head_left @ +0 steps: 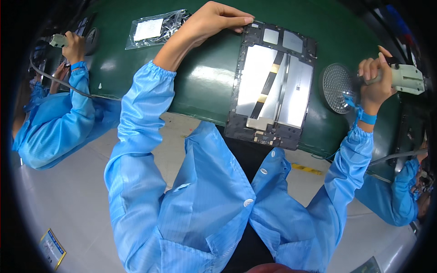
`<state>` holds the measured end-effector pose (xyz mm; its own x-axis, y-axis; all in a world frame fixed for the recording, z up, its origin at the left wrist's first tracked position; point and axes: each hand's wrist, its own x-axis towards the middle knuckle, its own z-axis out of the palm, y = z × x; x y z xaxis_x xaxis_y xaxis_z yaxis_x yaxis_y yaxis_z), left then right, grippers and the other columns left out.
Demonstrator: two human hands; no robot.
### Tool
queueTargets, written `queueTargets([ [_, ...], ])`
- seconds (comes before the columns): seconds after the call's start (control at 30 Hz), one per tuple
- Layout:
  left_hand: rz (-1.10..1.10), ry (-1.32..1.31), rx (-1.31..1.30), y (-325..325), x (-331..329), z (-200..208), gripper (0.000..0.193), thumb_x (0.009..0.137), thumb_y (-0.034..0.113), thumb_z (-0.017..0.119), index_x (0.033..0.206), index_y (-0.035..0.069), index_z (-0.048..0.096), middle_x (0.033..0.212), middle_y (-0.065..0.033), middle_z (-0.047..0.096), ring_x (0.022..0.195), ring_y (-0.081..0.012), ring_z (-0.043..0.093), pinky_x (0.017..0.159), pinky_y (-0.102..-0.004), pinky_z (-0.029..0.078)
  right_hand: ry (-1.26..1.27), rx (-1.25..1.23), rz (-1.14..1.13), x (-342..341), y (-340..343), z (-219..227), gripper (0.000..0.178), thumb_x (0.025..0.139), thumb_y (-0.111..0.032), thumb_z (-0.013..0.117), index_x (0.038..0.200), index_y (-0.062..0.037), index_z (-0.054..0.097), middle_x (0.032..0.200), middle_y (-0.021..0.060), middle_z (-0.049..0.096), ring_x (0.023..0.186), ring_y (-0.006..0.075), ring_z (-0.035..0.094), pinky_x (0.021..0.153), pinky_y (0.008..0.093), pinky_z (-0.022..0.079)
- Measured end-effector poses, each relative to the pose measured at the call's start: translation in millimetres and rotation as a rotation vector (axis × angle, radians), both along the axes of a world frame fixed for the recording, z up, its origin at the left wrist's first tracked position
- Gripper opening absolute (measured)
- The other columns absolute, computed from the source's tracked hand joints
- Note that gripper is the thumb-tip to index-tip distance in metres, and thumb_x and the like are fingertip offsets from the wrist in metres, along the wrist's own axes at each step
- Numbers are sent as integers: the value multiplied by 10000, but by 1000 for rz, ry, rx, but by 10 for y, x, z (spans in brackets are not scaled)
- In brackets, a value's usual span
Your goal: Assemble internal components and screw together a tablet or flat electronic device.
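An opened tablet (295,91) lies on the green bench in front of me, its flat silver battery cells, black strips and small circuit board exposed. At its far left corner my left hand (216,20) pinches the edge between thumb and fingers. To the right, my right hand (377,84) is wrapped round a cream-coloured hand-held tool (408,79); its exact kind is not clear. A blue wrist strap (367,116) circles my right wrist. Between that hand and the tablet stands a round dish-shaped piece with a dotted, mesh-like face (337,88).
A clear plastic bag (157,29) of small dark parts with a white label lies at the far left of the green bench (200,98). At left, a co-worker's hand (74,48) holds a similar cream tool. Another co-worker's blue sleeve (396,200) shows at right.
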<state>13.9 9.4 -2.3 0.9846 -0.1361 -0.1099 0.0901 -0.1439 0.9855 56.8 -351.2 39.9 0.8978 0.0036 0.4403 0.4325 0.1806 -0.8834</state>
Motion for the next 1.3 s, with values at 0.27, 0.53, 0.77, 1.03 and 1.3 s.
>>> queueTargets([
  [0.27,-133,-188,76,-79,-151,-213,293,931,218,731,1091,-25,760,858,-94,737,762,-119,677,726,-238,557,64,43,123,42,105,4,240,986,-135,530,1086,65,616,569,20,374,450,151,419,467,338,406],
  [0.53,-169,-125,50,-98,-332,69,296,984,202,658,1026,-80,735,783,-64,719,703,-90,619,668,-252,517,83,-13,381,-4,1026,252,271,1002,-230,493,939,1,619,551,-17,302,472,128,360,525,326,375],
  [0.77,-189,-136,-53,-171,-269,-4,262,971,168,663,992,-81,744,745,-44,702,673,-81,608,648,-243,511,104,-2,324,-277,1681,420,188,1003,-210,572,1008,-25,603,500,-43,337,359,91,347,378,275,378],
  [1.03,-184,-108,-92,-172,-244,-52,255,963,154,659,919,-84,739,718,-43,689,650,-87,595,631,-255,500,139,5,388,-230,1799,124,228,1022,-238,552,1026,-17,605,507,-28,332,377,108,359,398,286,391],
  [1.3,-173,-106,-43,-168,-245,5,245,944,139,664,897,-92,729,715,-68,695,648,-105,603,631,-272,503,131,10,453,-212,1793,44,244,1031,-246,528,1060,-19,615,515,-30,336,388,106,358,406,281,386],
])
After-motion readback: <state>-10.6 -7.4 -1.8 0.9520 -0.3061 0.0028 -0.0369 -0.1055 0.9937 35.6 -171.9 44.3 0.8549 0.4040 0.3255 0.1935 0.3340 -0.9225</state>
